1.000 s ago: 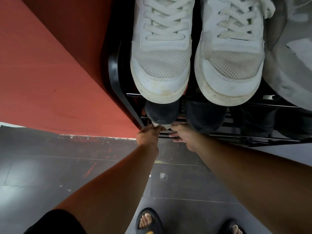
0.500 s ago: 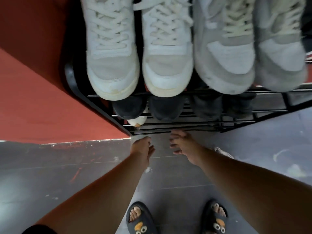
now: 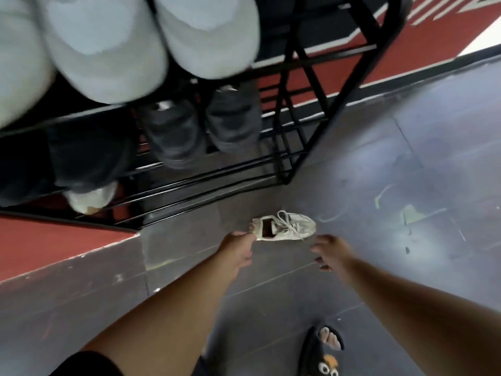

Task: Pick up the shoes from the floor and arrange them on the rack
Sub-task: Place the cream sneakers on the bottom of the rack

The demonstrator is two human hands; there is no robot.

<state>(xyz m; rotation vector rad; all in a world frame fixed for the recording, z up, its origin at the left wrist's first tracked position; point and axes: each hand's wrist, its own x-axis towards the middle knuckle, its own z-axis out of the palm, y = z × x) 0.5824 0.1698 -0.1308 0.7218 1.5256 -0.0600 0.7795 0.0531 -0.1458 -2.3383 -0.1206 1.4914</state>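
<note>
I am at the pick-up step, with one pale lace-up shoe on the grey floor and both hands going down to it. The shoe lies on its sole, opening upward, laces loose across the tongue, its heel end toward my left hand and its toe end pointing toward the right.

My left fingers are curled in narrow at the heel rim — they look to be touching or pinching it, though the blur will not let me say whether the grip is closed on the shoe or only meeting it. My right hand hangs just short of the toe end, fingers spread and slack, holding nothing, apart from the shoe.

Beyond the fingertips stands the black wire shoe rack. White sneakers fill its top tier, dark shoes sit on a tier below, and another pale shoe toe pokes out lower down, beyond and to the left of my left fingers — probably this one's mate.

Next, as I judge it, the left pinch must firm up on the heel, the right may steady the toe, and the shoe lifts — then goes forward and left to the low tier beside that pale toe, toe outward to match.
</note>
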